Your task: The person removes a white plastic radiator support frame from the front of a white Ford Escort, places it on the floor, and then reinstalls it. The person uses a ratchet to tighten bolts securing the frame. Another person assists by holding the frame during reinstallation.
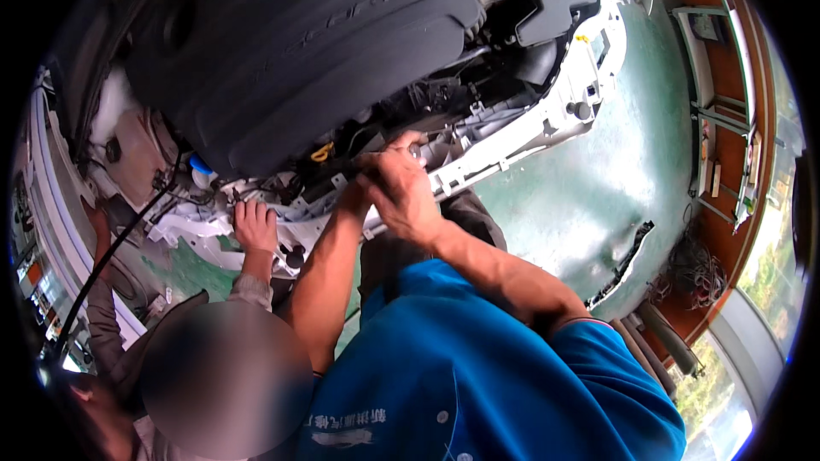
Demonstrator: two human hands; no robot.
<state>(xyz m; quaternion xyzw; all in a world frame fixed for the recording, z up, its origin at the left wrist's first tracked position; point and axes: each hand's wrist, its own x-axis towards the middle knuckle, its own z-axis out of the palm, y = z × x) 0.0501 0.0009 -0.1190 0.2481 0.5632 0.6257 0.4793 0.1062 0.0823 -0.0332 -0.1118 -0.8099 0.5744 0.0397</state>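
My two hands meet at the front of an open engine bay, just behind the white front crossmember (pixel 478 164). My right hand (pixel 405 191) has its fingers curled, with a small pale, rounded part (pixel 416 152) showing at its fingertips. What that part is, I cannot make out. Largely covered by the right hand, my left hand (pixel 362 191) reaches in beside it, and its fingers are hidden. A yellow dipstick handle (pixel 322 152) stands a little to the left. Beyond the hands, the big black engine cover (pixel 325 43) fills the upper middle.
Close on my left, a co-worker's hand (pixel 254 224) rests on the front frame. Another person's arm (pixel 100 235) is at far left. A blue cap (pixel 200 165) is beside a pale reservoir (pixel 137 149). A long dark strip (pixel 628 260) lies on the green floor (pixel 589 196).
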